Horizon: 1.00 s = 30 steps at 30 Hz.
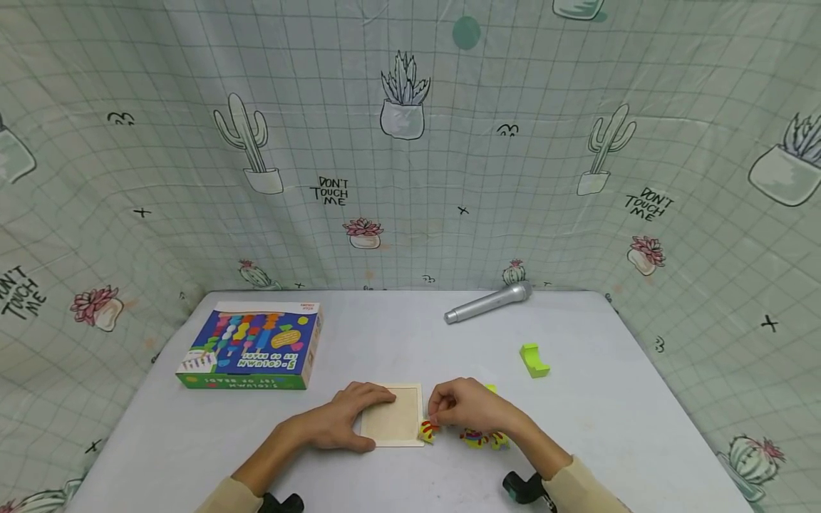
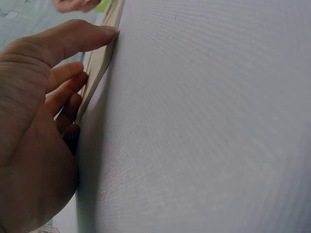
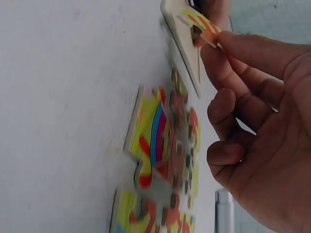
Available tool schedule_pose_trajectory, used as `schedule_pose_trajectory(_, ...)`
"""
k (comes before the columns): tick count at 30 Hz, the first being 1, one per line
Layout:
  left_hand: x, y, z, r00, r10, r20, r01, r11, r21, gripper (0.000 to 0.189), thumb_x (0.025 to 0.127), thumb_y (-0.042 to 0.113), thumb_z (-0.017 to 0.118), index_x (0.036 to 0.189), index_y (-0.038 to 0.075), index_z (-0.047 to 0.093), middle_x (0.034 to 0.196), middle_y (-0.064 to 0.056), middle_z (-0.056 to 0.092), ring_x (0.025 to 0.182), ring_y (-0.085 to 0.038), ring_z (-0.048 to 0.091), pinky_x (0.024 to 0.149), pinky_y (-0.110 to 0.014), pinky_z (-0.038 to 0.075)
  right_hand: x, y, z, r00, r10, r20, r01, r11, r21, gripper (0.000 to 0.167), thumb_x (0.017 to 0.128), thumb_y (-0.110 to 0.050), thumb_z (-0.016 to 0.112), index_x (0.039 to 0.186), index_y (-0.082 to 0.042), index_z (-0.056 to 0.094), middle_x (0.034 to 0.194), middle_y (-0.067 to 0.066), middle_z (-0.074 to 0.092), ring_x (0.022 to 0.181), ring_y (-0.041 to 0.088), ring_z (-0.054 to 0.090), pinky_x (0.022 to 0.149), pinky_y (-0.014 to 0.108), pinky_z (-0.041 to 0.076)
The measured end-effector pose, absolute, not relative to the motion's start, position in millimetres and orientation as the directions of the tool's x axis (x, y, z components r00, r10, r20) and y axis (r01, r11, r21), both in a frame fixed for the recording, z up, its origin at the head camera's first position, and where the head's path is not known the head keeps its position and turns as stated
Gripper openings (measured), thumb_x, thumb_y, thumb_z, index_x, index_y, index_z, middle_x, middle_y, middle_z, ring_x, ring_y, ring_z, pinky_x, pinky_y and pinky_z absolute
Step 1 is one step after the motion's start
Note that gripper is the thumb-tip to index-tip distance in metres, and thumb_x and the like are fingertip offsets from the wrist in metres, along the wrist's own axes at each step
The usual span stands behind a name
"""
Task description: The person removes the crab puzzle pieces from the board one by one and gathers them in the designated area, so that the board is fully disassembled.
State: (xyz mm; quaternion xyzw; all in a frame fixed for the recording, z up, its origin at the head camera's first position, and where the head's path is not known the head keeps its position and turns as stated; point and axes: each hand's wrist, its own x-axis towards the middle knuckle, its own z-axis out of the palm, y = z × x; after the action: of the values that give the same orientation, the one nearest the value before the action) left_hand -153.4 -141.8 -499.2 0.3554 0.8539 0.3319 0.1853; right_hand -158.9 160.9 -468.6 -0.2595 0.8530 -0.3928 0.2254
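Observation:
A square, pale wooden puzzle tray (image 1: 393,422) lies on the white table in the head view. My left hand (image 1: 340,419) rests at its left side, thumb along the near edge and the other fingers reaching over the tray. My right hand (image 1: 471,403) pinches a yellow puzzle piece (image 3: 203,23) with red stripes between thumb and forefinger, at the tray's right edge. Its other fingers curl loosely. Under and beside this hand lie several colourful puzzle pieces (image 3: 154,133), partly hidden by the right forearm in the head view.
A blue and green toy box (image 1: 250,345) stands at the left of the table. Towards the back right lies a silver microphone (image 1: 487,303), with a lime-green curved block (image 1: 534,360) in front of it. A patterned cloth (image 1: 410,178) hangs behind the table.

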Motion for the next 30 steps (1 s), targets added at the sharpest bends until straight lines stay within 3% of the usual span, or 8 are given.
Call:
schedule_pose_trajectory(5,-152.9,-142.5,-499.0,-0.681,0.727,-0.085,0.481,0.532,0.697,0.075,0.083,0.035,0.076,0.150,0.020,0.046,0.151,0.004,0.043,0.139,-0.024,0.034,0.110,-0.058,0.027,-156.0,176.4,-467.1,-0.759,-0.617,-0.206,-0.281,0.596,-0.752,0.005,0.089,-0.013,0.073,0.084,-0.015,0.072,0.073,-0.003,0.069,0.061,0.006,0.057,0.054,0.021,0.045)
schedule_pose_trajectory(15,-151.8,-142.4,-497.9,-0.679,0.728,-0.099,0.470,0.533,0.703,0.076,0.083,0.035,0.076,0.150,0.020,0.045,0.152,0.004,0.043,0.140,-0.025,0.033,0.112,-0.060,0.026,-152.2,184.4,-475.8,-0.772,-0.615,-0.161,-0.343,0.616,-0.709,0.008,0.088,-0.015,0.076,0.083,-0.018,0.071,0.069,-0.011,0.063,0.058,0.001,0.052,0.053,0.021,0.044)
schedule_pose_trajectory(30,-153.1,-142.5,-499.1,-0.677,0.730,-0.094,0.473,0.529,0.704,0.075,0.083,0.036,0.076,0.150,0.021,0.046,0.151,0.006,0.043,0.140,-0.023,0.034,0.112,-0.059,0.026,-154.4,181.3,-474.7,-0.763,-0.638,-0.104,-0.443,0.633,-0.634,0.013,0.086,-0.012,0.079,0.079,-0.021,0.071,0.071,-0.015,0.062,0.063,-0.001,0.052,0.059,0.021,0.046)
